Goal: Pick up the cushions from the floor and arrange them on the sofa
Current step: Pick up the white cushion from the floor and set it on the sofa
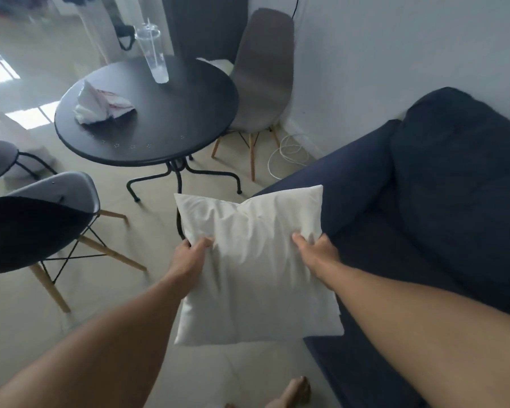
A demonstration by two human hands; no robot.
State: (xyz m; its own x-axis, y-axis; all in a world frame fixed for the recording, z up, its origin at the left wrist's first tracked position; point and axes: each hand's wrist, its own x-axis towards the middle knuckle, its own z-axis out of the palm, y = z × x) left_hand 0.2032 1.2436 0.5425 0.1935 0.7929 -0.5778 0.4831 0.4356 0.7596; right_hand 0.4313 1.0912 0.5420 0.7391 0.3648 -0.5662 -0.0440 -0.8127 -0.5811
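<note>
Soft white square cushion (253,266), left hand (189,257), right hand (315,254) gripping, navy fabric sofa (424,201)

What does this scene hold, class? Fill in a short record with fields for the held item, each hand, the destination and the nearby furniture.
held item: white cushion, off the floor
left hand: grips the cushion's left edge
right hand: grips the cushion's right edge
destination: dark blue sofa, on the right, no white cushion seen on it
nearby furniture: round black table with a clear plastic cup and crumpled paper; chairs around it
</note>
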